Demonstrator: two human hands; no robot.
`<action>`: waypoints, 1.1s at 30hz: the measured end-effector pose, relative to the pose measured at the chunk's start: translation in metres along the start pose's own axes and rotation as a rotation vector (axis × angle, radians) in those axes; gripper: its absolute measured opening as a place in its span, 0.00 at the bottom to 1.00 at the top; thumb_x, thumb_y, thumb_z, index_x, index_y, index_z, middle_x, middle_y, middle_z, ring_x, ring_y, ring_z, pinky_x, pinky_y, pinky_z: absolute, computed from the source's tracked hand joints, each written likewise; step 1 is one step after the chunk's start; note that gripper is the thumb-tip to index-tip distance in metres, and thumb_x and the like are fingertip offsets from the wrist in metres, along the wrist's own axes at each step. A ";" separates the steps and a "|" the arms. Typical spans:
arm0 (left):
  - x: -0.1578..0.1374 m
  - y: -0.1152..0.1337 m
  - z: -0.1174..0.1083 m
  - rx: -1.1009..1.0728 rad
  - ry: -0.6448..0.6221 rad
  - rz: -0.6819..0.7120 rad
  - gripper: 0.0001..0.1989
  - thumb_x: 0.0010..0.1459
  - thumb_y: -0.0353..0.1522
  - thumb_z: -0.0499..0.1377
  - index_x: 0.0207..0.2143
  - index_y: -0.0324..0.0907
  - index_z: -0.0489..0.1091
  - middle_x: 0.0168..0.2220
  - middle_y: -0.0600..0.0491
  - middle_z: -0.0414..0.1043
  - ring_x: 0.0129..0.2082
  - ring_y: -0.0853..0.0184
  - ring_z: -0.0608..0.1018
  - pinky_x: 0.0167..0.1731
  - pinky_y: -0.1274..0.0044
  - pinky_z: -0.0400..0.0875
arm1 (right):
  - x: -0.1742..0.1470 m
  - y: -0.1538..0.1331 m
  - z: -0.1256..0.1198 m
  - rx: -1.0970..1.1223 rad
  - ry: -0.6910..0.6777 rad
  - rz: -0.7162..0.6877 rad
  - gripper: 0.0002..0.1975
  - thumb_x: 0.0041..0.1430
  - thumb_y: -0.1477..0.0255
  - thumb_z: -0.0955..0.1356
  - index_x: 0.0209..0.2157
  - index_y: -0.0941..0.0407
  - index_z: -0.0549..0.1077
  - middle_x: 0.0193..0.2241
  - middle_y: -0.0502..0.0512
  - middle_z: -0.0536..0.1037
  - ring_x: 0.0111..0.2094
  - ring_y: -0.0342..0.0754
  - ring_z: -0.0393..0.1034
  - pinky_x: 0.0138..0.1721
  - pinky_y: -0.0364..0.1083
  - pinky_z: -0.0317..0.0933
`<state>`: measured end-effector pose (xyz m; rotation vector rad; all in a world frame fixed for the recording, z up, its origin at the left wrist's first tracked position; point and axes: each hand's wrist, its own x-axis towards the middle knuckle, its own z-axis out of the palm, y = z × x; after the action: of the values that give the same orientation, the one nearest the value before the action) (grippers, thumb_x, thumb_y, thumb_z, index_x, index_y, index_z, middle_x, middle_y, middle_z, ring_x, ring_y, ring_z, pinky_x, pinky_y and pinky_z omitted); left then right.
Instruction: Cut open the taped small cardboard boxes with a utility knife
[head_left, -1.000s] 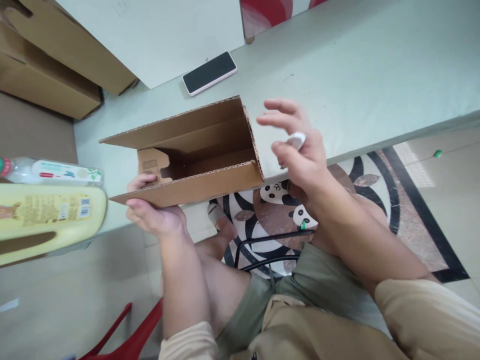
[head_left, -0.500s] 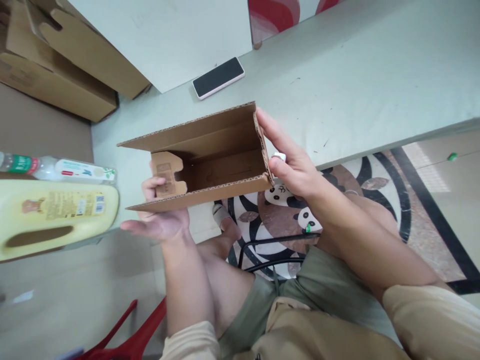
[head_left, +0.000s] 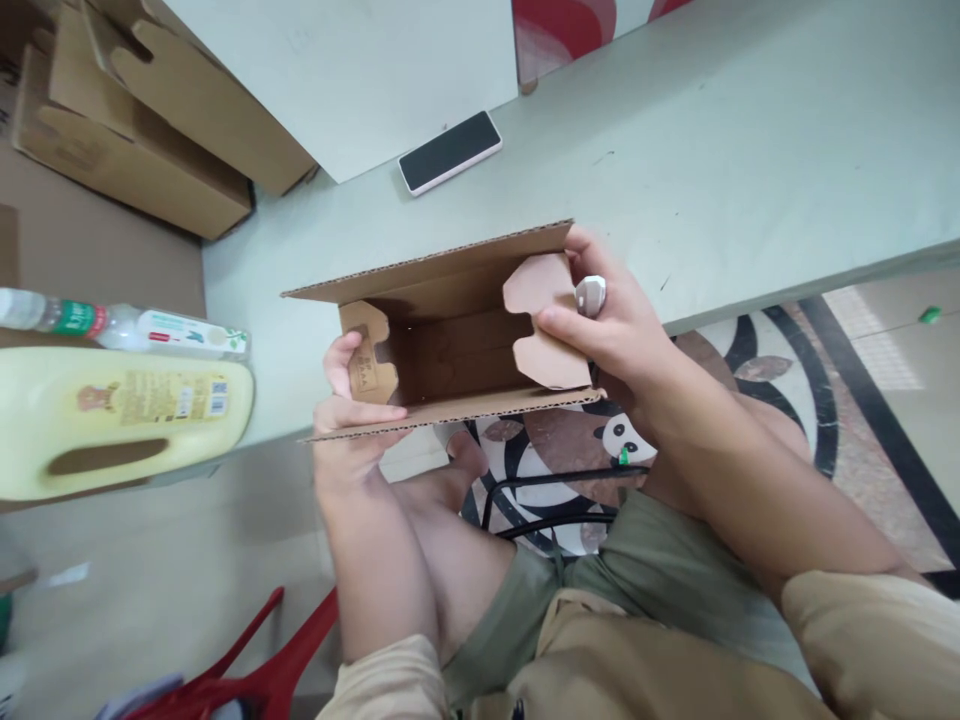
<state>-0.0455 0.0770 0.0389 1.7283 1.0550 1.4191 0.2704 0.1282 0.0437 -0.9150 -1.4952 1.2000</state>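
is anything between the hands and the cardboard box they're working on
Nothing visible is. The left hand grips the cardboard box at its left end by the small flap, and the right hand presses the right end flaps inward. A small white object sits in the right hand, beside the box.

Box [head_left: 450, 340] mouth open; side flaps [head_left: 544, 320] intrude.

My left hand [head_left: 352, 415] curls in a grip, thumb on top; my right hand [head_left: 611, 330] pinches, fingers bent inward.
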 end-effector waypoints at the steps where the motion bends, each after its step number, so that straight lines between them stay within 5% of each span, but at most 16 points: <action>1: 0.000 0.000 0.001 -0.028 -0.012 0.009 0.13 0.36 0.36 0.78 0.18 0.47 0.77 0.63 0.59 0.65 0.65 0.56 0.67 0.68 0.64 0.63 | -0.001 0.000 0.000 0.021 0.002 0.019 0.35 0.59 0.50 0.71 0.62 0.48 0.61 0.55 0.57 0.73 0.55 0.55 0.72 0.53 0.55 0.73; 4: 0.001 -0.001 0.010 -0.070 0.039 -0.043 0.13 0.40 0.42 0.77 0.21 0.49 0.79 0.63 0.59 0.64 0.65 0.56 0.66 0.65 0.65 0.67 | -0.002 -0.001 0.002 0.079 0.025 0.027 0.31 0.60 0.53 0.71 0.61 0.48 0.63 0.54 0.56 0.74 0.54 0.54 0.72 0.52 0.55 0.74; 7: 0.005 0.001 0.025 -0.127 0.165 -0.066 0.19 0.43 0.47 0.75 0.39 0.57 0.80 0.60 0.57 0.66 0.64 0.57 0.68 0.64 0.64 0.68 | -0.001 0.002 0.002 0.064 0.062 -0.006 0.23 0.63 0.54 0.68 0.56 0.48 0.67 0.53 0.54 0.73 0.55 0.54 0.71 0.54 0.55 0.72; 12: 0.011 0.003 0.040 -0.070 0.303 -0.051 0.37 0.46 0.45 0.73 0.58 0.68 0.65 0.61 0.57 0.67 0.64 0.57 0.70 0.66 0.59 0.63 | 0.000 0.012 0.000 -0.051 0.092 -0.083 0.17 0.67 0.55 0.62 0.46 0.49 0.73 0.55 0.53 0.73 0.58 0.55 0.68 0.57 0.56 0.69; 19: 0.014 -0.005 0.044 0.164 0.463 -0.026 0.15 0.53 0.42 0.65 0.40 0.47 0.81 0.61 0.50 0.70 0.66 0.53 0.68 0.67 0.59 0.61 | 0.001 0.002 0.003 -0.053 0.140 -0.061 0.11 0.64 0.60 0.66 0.38 0.52 0.75 0.52 0.57 0.76 0.56 0.55 0.71 0.61 0.60 0.66; 24: 0.018 0.000 0.047 0.226 0.516 -0.066 0.12 0.54 0.39 0.63 0.39 0.45 0.81 0.59 0.49 0.73 0.64 0.56 0.72 0.67 0.60 0.62 | 0.001 0.005 -0.003 -0.115 0.161 -0.071 0.21 0.66 0.54 0.65 0.54 0.50 0.72 0.53 0.56 0.77 0.56 0.55 0.71 0.57 0.57 0.69; 29: 0.020 -0.004 0.030 0.126 0.617 -0.115 0.11 0.51 0.38 0.63 0.36 0.44 0.80 0.57 0.48 0.75 0.64 0.54 0.72 0.65 0.59 0.65 | 0.004 0.021 -0.008 -0.176 0.326 0.123 0.19 0.66 0.56 0.64 0.45 0.54 0.77 0.35 0.55 0.78 0.34 0.49 0.73 0.39 0.52 0.72; 33: 0.017 -0.014 0.007 0.071 0.634 -0.195 0.13 0.57 0.41 0.58 0.41 0.49 0.76 0.56 0.52 0.76 0.63 0.55 0.74 0.61 0.58 0.70 | 0.005 0.019 -0.003 -0.243 0.108 0.211 0.19 0.65 0.58 0.64 0.40 0.57 0.80 0.28 0.53 0.77 0.30 0.47 0.70 0.36 0.50 0.67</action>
<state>-0.0397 0.0983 0.0334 1.1878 1.5685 1.8658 0.2720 0.1384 0.0263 -1.3079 -1.5065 1.1115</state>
